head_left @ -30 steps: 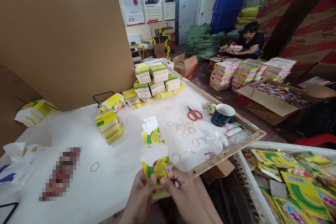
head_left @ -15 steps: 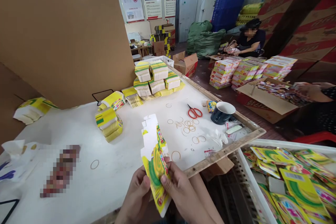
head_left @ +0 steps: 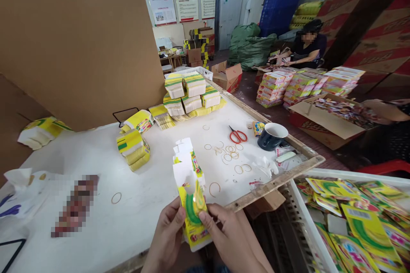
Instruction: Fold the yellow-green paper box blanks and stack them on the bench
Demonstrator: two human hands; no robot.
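Yellow carton (head_left: 192,210) held at the near edge of the bench (head_left: 96,149): left hand (head_left: 169,227) has its grip on the left side, right hand (head_left: 226,226) on the right. Light, even thumb pressure should best avoid creasing the panels.

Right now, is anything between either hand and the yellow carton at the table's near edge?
Nothing visible is: the left hand and right hand both hold the carton directly. Another carton lies just beyond it, not between it and either hand.
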